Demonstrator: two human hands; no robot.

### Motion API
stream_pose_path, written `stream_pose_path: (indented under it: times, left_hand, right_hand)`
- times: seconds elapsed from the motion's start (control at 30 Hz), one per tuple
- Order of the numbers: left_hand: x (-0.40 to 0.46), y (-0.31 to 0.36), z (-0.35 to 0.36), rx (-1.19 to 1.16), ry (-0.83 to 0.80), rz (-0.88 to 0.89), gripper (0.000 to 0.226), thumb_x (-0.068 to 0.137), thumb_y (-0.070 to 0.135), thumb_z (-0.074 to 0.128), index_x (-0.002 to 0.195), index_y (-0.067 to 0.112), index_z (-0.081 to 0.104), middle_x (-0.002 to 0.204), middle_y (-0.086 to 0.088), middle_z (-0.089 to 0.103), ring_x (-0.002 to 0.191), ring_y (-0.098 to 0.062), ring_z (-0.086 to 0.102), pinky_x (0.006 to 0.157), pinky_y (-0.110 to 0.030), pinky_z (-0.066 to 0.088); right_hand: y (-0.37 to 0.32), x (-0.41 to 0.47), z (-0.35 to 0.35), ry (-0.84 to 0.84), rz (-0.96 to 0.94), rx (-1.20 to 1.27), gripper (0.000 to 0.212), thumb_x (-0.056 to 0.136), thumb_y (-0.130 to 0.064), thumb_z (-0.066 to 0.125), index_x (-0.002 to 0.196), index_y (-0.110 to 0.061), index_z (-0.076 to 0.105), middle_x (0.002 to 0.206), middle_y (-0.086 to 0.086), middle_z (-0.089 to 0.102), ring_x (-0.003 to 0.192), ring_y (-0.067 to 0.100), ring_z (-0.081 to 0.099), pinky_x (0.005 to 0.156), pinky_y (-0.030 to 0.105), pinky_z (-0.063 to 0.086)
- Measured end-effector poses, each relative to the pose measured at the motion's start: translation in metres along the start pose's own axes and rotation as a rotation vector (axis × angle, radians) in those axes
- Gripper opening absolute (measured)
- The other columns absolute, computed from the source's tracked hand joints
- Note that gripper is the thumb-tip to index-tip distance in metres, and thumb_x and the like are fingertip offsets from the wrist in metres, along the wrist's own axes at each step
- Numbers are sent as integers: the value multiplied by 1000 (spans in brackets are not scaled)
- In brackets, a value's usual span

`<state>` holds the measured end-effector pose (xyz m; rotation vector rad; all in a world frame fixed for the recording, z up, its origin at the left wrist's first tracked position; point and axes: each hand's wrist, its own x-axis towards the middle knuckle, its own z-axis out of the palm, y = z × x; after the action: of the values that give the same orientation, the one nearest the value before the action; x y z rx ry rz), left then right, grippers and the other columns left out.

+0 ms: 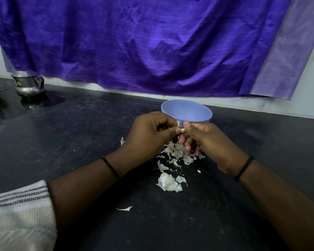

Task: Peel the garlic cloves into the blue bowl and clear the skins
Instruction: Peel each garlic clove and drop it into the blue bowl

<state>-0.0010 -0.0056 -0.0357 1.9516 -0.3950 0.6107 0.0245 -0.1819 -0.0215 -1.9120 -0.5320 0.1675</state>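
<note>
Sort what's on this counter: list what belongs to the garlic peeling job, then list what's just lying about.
Part of the job:
- garlic clove, pinched between left hand and right hand
- blue bowl, just behind the hands
- garlic skins, scattered on the dark counter below the hands

Just lying about:
- steel jug, far left
- purple cloth hanging behind

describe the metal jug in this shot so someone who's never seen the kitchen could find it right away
Start at the big purple cloth hanging across the back wall and follow its lower edge to the far left. There, on the dark countertop, stands the metal jug, well away from the blue bowl and both hands. It is the only shiny silver thing here, round-bellied, with a curved handle and a small yellow sticker.
</note>
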Motion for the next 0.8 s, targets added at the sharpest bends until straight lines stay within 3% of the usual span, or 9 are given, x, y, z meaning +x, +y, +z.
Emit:
stream_pose_path:
  times: [0.13, 0.27, 0.5, 0.63, 0.8]
  left_hand:
    - [2, -4, 2, -53, 32, -88, 10, 86, 14, 76, 78, 12, 70, 66, 5, 65, 51, -7, 61, 50, -33, 55]
    - [4, -8, 0, -198, 30, -181, 11, 90, 11, 70, 80, 13, 67, 61, 4, 63, 53, -15, 62, 46, -38, 53]
    - [2, -6, 2, -390, -66, -295, 10, 94, 4, 62, 85, 6, 66, 70, -3, 66, 55, -19, 59, 41, -27, 46]
    - [2, -7, 2, -334, -71, -246, 6, 93, 4, 65, 87, 3, 67, 73, -10, 63, 55, -21, 59, 41, -28, 47]
    - [1, -5, 1, -198, 6, -161, 4, 89, 3, 70, 92, 5, 69, 71, -5, 65, 53, -15, 61, 45, -37, 53]
  right_hand:
    - [2, 3, 1, 73, -10, 52, 42, 105, -38, 42, 92, -10, 70, 67, 4, 68, 59, 15, 58, 52, 23, 42]
    - [2, 3, -3, 131, -128, 124, 11, 97, -10, 61, 100, -9, 71, 84, 11, 74, 68, 16, 63, 56, 23, 50]
    - [2, 3, -2, 144, -109, 255, 8, 86, -1, 70, 94, -1, 68, 85, 19, 74, 66, 14, 64, 54, 20, 51]
    - [3, 2, -2, 132, -108, 285, 9, 88, -2, 68, 96, 1, 67, 89, 23, 73, 67, 16, 66, 55, 21, 53]
    - [3, 2, 0, 140, -119, 311, 12, 87, -3, 70, 98, 4, 68, 89, 24, 72, 68, 18, 65, 56, 21, 54]
